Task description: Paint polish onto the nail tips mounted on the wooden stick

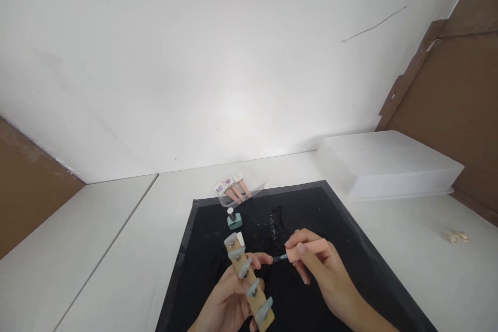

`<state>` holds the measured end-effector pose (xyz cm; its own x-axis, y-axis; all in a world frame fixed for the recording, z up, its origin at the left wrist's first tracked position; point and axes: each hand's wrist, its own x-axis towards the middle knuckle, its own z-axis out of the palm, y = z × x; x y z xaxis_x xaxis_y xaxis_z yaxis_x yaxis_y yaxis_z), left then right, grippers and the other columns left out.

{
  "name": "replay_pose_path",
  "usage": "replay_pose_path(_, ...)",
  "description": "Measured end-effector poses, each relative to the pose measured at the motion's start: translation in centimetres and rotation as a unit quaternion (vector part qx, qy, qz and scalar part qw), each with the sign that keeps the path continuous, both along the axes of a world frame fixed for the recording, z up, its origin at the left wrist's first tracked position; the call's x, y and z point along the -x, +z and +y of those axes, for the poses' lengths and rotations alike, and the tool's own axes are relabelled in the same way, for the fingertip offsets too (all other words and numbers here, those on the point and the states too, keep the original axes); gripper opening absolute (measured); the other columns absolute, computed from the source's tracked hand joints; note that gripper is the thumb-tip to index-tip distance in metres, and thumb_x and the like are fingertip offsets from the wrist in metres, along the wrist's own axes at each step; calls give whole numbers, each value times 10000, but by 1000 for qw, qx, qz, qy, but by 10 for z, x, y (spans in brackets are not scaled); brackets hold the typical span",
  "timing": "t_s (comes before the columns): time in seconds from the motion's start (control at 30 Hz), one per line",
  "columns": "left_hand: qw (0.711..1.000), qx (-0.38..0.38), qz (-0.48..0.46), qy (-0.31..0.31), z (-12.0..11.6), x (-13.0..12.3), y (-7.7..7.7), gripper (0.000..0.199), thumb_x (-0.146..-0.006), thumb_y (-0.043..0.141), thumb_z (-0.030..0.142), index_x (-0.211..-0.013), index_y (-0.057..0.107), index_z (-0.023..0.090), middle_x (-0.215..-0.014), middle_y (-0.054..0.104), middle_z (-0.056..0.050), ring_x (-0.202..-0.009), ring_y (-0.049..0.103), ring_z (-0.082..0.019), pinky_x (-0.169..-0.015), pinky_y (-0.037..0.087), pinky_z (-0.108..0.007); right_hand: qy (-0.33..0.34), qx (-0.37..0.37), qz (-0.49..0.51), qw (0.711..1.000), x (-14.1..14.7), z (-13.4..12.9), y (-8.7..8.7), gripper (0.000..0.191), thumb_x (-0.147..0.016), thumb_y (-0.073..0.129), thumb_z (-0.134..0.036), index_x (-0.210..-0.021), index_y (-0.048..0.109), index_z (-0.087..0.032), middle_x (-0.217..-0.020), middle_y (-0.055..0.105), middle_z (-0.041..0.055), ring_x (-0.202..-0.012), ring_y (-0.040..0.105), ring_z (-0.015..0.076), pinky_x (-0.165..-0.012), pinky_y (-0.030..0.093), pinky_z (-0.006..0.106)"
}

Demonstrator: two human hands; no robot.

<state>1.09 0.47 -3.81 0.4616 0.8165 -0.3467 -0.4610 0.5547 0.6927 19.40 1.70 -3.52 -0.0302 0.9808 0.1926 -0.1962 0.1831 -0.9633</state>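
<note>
My left hand (229, 295) is closed around a wooden nail display stand (254, 298), a tilted strip with several grey-green false nails along it. Its index finger stretches to the right, off the strip. My right hand (330, 275) pinches a nail polish brush (307, 250) by its pink handle. The wet-looking bristles point left, at the left index fingertip; I cannot tell whether they touch it. Just beyond the strip stands a teal nail polish bottle (234, 221) with a dark neck and a white top. A small white piece (240, 240) shows behind the strip's far end.
Both hands work over a black mat (303, 207) on a white table (116, 249). A clear tray (254, 184) with several pink-handled items (237, 189) lies at its far edge. At the back right sits a translucent white bin (392, 166); small cream-coloured pieces (456, 237) lie at the right.
</note>
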Motion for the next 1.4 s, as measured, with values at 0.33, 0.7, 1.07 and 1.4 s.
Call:
replay_pose_path(0.33, 999, -18, 30, -7, -5, 0, 3, 327, -615, 551, 134, -900, 705, 174, -1126, 544, -66, -487, 383, -34, -416, 257, -205, 11, 16, 18, 1000, 0, 1, -2, 427, -791, 594, -481, -538, 631, -139, -725, 579, 24, -358, 374, 24, -336, 326, 182)
replay_pose_path(0.7, 999, 23, 7, -24, -5, -1, 2, 414, -620, 569, 152, -1022, 659, 105, -515, 379, 40, -450, 286, -74, -411, 260, -200, -51, -2, -11, 999, -1, 2, -3, 398, -800, 591, -458, -562, 669, -149, -757, 622, 47, -357, 381, 37, -333, 343, 198)
replay_pose_path(1.07, 996, 28, 30, -77, 1, 4, 6, 420, -677, 584, 168, -1093, 636, 136, -590, 466, 27, -459, 398, -72, -460, 363, -217, -111, -16, -38, 993, -3, 2, -4, 409, -832, 550, -461, -612, 720, -160, -784, 622, 61, -373, 399, 44, -352, 369, 217)
replay_pose_path(1.4, 998, 8, 29, -55, 3, 2, -5, 371, -741, 542, 183, -1102, 625, 187, -1058, 597, -83, -544, 519, -83, -487, 461, -232, -94, -16, -63, 993, -4, -1, -3, 436, -847, 528, -460, -573, 689, -161, -736, 604, 52, -388, 398, 59, -382, 373, 233)
